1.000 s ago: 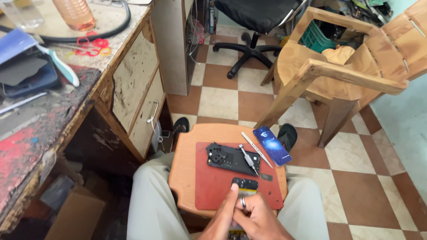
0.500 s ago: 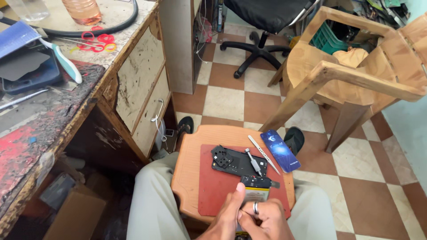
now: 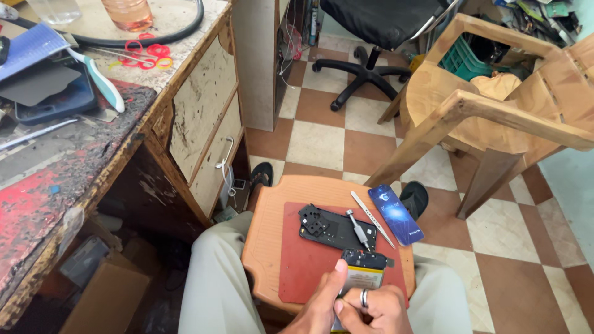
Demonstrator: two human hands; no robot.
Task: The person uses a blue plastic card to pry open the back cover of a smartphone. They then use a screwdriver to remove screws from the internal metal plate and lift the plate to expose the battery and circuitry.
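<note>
at the far left a worn workbench [image 3: 74,185] carries a blue tray [image 3: 55,102], red scissors [image 3: 148,51] and a bottle of pinkish liquid [image 3: 128,12], none of it within reach of the work. moving right, an orange stool [image 3: 266,247] sits across the person's lap with a red mat [image 3: 309,266] on it, and on the mat lie a black phone frame [image 3: 331,227] and a small screwdriver [image 3: 357,227]. the left hand [image 3: 322,303] has its thumb raised and pressed to the edge of the opened phone [image 3: 365,266], which rests at the mat's near edge with its pale battery showing; the other fingers are hidden, so i cannot tell how they sit. the right hand [image 3: 371,306], wearing a ring, has fingers curled together against the phone's lower end. steadying with the thumb while prying gently would likely keep the battery from bending. tweezers [image 3: 371,210] and a blue phone back cover [image 3: 396,214] lie just right, a wooden chair [image 3: 495,111] beyond.
</note>
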